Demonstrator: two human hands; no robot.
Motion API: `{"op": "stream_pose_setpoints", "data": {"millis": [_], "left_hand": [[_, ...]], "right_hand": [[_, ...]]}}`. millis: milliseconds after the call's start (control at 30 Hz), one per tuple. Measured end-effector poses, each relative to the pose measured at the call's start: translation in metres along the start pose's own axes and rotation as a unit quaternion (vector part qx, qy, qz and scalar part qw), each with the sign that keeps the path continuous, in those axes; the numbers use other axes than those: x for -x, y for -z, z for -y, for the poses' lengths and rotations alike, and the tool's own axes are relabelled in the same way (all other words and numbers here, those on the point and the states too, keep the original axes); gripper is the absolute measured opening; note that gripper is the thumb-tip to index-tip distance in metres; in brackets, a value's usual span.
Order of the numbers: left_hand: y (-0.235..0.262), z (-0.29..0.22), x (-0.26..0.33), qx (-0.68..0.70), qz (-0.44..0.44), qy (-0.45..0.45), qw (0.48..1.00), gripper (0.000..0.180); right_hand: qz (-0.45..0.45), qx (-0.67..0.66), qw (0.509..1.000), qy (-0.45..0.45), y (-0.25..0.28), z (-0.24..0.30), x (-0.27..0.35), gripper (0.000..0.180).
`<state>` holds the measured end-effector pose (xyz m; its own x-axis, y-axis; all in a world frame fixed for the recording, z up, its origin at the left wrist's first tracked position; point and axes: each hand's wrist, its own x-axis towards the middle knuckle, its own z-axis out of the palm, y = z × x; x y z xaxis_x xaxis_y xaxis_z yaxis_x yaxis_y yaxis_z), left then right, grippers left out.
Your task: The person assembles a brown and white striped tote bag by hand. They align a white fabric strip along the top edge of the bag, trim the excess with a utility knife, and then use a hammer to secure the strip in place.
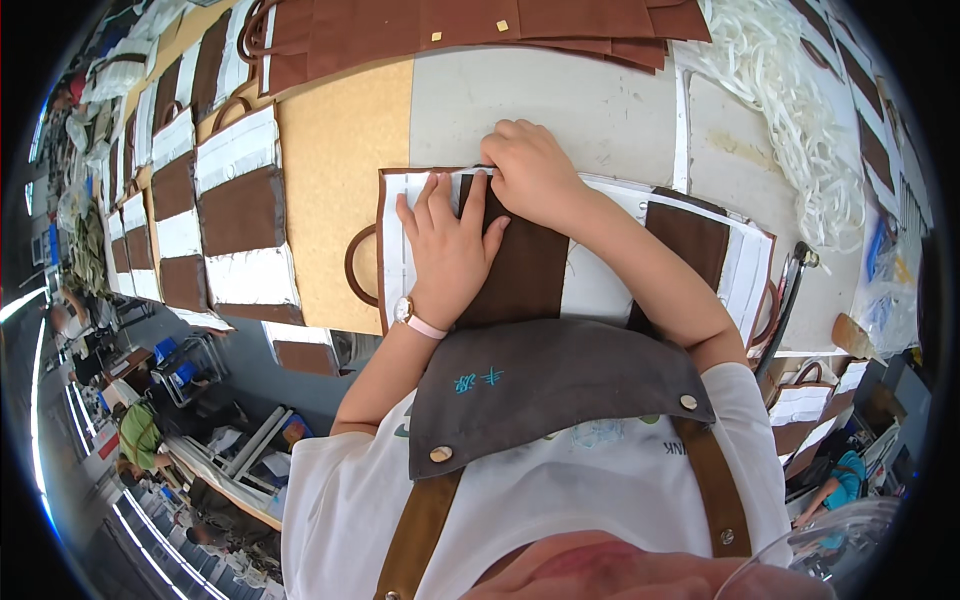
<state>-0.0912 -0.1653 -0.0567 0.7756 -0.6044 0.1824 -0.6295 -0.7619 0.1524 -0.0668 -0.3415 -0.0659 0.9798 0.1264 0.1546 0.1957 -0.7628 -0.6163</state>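
Note:
A flat brown-and-white bag piece (520,260) lies across the table in front of me, its inner side apparently up. One brown loop handle (357,268) sticks out at its left end and another (768,310) at its right. My left hand (445,240) rests flat on the left part, fingers spread toward the far edge. Beside its fingertips, my right hand (532,170) is closed on that far edge, the arm crossing over the piece. Its fingers are curled, and what lies under them is partly hidden. The near edge disappears beneath my dark grey apron (560,390).
Brown bag pieces (440,30) are stacked at the far side. White strips (790,120) lie heaped at the far right. More brown-and-white bags (240,200) overlap along the left. A dark, slim metal tool (790,290) lies by the right end. People (145,435) are farther off.

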Motion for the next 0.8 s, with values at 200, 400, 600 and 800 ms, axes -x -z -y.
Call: {"op": "stream_pose_setpoints", "data": {"millis": [200,400,600,800], "left_hand": [[-0.001,0.0,0.0,0.0,-0.005,-0.005,1.0,0.057],[-0.002,0.001,-0.001,0.025,-0.018,0.012,0.999,0.057],[0.007,0.008,-0.01,-0.004,0.0,0.002,1.0,0.053],[0.019,0.016,-0.013,-0.011,-0.007,-0.027,1.0,0.049]], "right_hand": [[-0.09,-0.057,0.992,0.066,-0.009,-0.009,0.013,0.01],[-0.067,0.032,0.981,0.181,-0.001,-0.011,0.016,0.005],[-0.055,0.17,0.954,0.241,-0.002,-0.006,0.029,0.011],[-0.105,0.13,0.966,0.198,-0.003,-0.008,0.03,0.016]]}}
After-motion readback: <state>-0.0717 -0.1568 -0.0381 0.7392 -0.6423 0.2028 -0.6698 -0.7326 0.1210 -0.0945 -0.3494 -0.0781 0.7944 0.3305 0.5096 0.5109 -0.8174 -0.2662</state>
